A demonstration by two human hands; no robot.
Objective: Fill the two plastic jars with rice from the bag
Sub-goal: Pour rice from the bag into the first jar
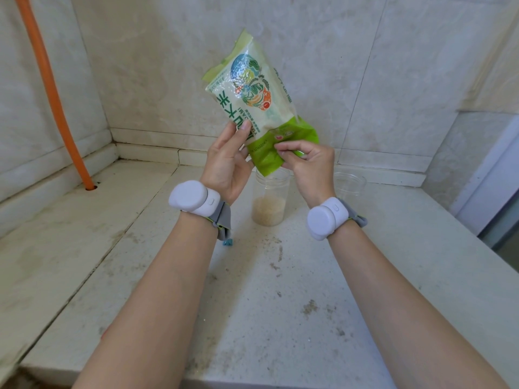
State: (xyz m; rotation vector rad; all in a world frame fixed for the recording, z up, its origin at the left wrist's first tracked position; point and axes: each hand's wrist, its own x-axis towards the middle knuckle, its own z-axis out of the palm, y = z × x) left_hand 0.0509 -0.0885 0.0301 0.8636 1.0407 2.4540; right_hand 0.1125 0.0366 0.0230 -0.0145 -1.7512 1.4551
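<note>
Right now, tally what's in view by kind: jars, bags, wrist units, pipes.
Plastic jars: 2, one part-filled with rice, one empty
Rice bag: 1, held by both hands
Wrist units: 2, left, right
Orange pipe: 1
Total: 6

Single head-worn view, forward and down, close over the counter [280,276]

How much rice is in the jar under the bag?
Partly filled. The jar under the bag is clear plastic, and pale rice covers only its bottom part; above that it looks empty up to the open mouth.
</note>
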